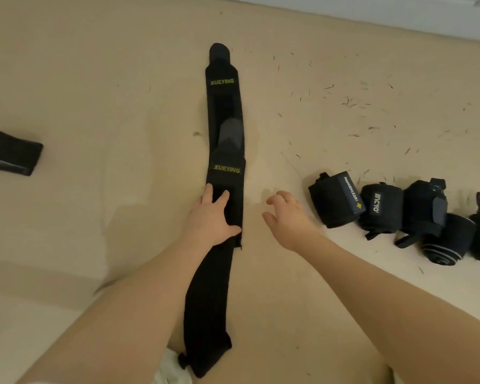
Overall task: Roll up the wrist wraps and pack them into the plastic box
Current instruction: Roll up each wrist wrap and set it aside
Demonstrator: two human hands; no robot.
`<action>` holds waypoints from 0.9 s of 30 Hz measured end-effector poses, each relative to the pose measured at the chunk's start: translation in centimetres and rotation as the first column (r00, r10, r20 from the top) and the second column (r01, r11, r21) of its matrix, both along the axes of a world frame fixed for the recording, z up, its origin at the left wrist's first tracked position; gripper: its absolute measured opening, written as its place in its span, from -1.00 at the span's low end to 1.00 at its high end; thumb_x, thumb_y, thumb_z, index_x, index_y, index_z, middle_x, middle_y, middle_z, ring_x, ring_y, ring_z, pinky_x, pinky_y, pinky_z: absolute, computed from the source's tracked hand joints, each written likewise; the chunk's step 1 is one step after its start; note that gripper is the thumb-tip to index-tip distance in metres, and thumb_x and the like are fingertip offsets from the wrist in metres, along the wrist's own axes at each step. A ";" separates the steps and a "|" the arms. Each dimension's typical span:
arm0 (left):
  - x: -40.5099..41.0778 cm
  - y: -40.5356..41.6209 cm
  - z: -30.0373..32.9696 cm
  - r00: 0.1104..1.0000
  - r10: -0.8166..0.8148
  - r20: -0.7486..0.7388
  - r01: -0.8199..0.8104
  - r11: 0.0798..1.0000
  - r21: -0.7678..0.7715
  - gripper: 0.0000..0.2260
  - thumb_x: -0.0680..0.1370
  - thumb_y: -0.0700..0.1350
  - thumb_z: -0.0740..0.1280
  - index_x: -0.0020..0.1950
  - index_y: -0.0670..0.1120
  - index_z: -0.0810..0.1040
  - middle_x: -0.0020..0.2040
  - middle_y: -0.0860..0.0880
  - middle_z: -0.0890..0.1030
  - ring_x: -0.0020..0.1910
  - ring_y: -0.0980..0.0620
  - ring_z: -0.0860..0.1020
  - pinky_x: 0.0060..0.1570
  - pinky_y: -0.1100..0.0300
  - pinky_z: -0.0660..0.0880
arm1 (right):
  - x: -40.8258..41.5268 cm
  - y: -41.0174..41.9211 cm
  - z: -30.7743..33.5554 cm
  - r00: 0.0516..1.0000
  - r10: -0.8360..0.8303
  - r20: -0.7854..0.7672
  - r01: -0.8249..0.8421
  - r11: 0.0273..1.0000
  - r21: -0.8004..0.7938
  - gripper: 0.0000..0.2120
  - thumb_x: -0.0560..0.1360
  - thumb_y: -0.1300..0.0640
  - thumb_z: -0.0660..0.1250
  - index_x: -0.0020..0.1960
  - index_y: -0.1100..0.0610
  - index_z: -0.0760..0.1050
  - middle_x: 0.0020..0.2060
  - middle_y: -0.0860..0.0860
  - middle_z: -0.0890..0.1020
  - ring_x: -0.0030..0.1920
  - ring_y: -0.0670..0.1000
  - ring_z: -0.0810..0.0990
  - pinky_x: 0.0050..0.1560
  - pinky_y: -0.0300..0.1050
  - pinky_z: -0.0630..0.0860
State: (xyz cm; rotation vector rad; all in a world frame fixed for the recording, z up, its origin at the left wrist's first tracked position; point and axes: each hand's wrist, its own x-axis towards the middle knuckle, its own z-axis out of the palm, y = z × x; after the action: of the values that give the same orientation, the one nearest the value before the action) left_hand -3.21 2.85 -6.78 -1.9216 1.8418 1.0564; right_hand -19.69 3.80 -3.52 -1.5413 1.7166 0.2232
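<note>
Flat left hand (211, 217) pressing the unrolled XUEYING wrist wraps (224, 173) down, likely for rolling; right hand (288, 217) loose, empty, rolled wraps (336, 199) at three o'clock.

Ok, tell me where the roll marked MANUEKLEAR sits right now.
In the head view the MANUEKLEAR roll lies on the floor at right, first in the row of rolled wraps, beside the INCYO roll and just beyond the right hand.
</note>
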 end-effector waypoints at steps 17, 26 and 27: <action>-9.9 1.9 2.1 0.607 0.542 -0.581 -0.466 0.835 0.292 -0.56 0.65 0.05 0.07 0.53 0.12 0.11 0.51 0.07 0.21 0.48 0.03 0.18 0.42 0.07 0.13 | -3.5 -0.1 -1.8 0.465 -0.802 0.376 0.822 0.548 0.153 -0.47 0.54 0.19 0.30 0.47 0.10 0.22 0.26 0.04 0.50 0.25 0.06 0.49 0.12 -0.12 0.45; -10.7 -2.1 3.3 -0.176 0.727 -0.664 -0.302 0.602 0.739 -0.71 0.66 0.00 0.02 0.26 0.02 0.47 0.14 -0.02 0.62 0.19 0.04 0.56 0.15 0.13 0.50 | -3.9 -4.2 3.5 0.888 -0.217 0.405 0.359 0.879 -0.315 -0.50 0.56 0.24 0.17 0.49 0.10 0.22 0.36 0.08 0.37 0.25 0.11 0.47 0.34 -0.09 0.34; -10.6 -3.2 3.3 -0.209 0.719 -0.663 -0.291 0.601 0.744 -0.71 0.66 -0.04 0.02 0.26 0.00 0.46 0.14 -0.04 0.61 0.17 0.03 0.56 0.13 0.13 0.50 | -4.0 -5.0 4.2 0.898 -0.163 0.408 0.310 0.893 -0.326 -0.47 0.55 0.27 0.15 0.50 0.11 0.19 0.37 0.12 0.37 0.31 0.12 0.43 0.39 -0.04 0.30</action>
State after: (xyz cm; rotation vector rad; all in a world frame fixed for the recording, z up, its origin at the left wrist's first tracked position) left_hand -13.81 -0.37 -3.46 -1.7184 0.6008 3.4681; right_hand -23.73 -1.21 0.63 -1.4972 1.6810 -0.5381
